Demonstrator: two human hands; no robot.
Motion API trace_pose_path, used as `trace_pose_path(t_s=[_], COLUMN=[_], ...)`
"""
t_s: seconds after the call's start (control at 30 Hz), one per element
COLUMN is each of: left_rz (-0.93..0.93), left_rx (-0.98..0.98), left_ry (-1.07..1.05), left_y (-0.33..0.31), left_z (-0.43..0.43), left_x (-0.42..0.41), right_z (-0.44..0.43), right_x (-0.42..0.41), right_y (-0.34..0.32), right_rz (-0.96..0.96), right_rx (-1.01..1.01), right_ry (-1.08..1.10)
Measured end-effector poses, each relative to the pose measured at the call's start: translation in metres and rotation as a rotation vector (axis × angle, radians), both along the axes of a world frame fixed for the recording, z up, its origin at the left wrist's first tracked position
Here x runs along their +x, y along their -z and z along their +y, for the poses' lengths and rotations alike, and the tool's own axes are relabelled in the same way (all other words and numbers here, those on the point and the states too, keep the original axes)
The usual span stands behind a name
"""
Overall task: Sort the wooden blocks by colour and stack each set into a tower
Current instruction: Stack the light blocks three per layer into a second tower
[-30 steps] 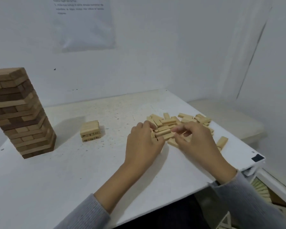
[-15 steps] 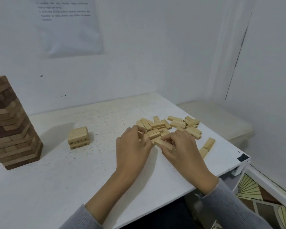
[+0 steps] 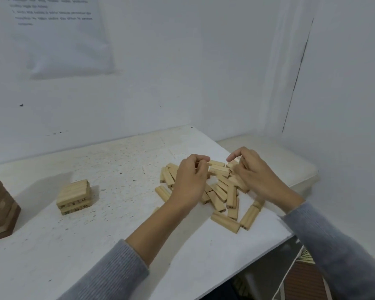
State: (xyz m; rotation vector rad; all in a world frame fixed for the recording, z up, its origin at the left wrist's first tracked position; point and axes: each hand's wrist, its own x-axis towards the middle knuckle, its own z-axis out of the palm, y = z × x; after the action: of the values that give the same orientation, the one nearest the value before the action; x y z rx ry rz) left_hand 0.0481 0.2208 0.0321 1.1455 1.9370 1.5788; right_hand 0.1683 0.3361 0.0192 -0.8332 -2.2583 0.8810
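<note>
Looking down on a white speckled table (image 3: 95, 245), set into a corner of pale walls. High on the left wall, a big printed sheet of paper (image 3: 59, 35), text too blurred to read. Past the far right edge, a pale cushioned seat (image 3: 286, 161). Hard against the left border, standing on the table: a tower of mixed dark and light brown blocks (image 3: 0, 213), only partly in view. On the table's right half, a loose pile of pale wooden blocks (image 3: 222, 191), flat at all angles, some across others. Both hands right in it, grey sleeves (image 3: 117, 273) ending partway up the forearms. Left hand (image 3: 189, 180) over the pile's left side, fingers curled tight, thumb and forefinger tips together — cannot tell whether pinching a block. Right hand (image 3: 256, 174) over the right side, forefinger arched up and free, other fingers curled down among the blocks — cannot tell whether gripping any. Well apart, between pile and tower, a small neat stack of pale blocks (image 3: 74, 195), dark printed marks along the near ends. Closest to the front edge, a single pale block (image 3: 225, 223), another just beside it at an angle.
</note>
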Motion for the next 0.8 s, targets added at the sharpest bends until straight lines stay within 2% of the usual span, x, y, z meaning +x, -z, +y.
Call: trace_pose_path(t_s=[0.13,0.23,0.33,0.43,0.57,0.8], left_rz=[-0.045,-0.085,-0.085,-0.083,-0.08,-0.109], left_rx=[-0.002,0.011,0.024,0.069,0.124,0.071], left_ry=[0.017,-0.001,-0.008,-0.017,-0.053,-0.091], left_y=[0.002,0.003,0.005,0.005,0.003,0.003], left_z=[0.012,0.013,0.007,-0.004,-0.028,-0.091], left_x=[-0.001,-0.004,-0.008,-0.016,-0.033,-0.068], right_z=[0.029,0.036,0.033,0.023,-0.009,-0.058], right_x=[0.003,0.001,-0.003,-0.011,-0.029,-0.076], right_y=[0.007,0.009,0.008,0.003,-0.013,-0.026], right_rz=[-0.376,-0.475,-0.408,-0.265,0.001,0.131], right_rx=[0.322,0.395,0.408,0.405,0.18,-0.149], right_ry=[-0.012,-0.025,-0.053,-0.091,-0.185,-0.459])
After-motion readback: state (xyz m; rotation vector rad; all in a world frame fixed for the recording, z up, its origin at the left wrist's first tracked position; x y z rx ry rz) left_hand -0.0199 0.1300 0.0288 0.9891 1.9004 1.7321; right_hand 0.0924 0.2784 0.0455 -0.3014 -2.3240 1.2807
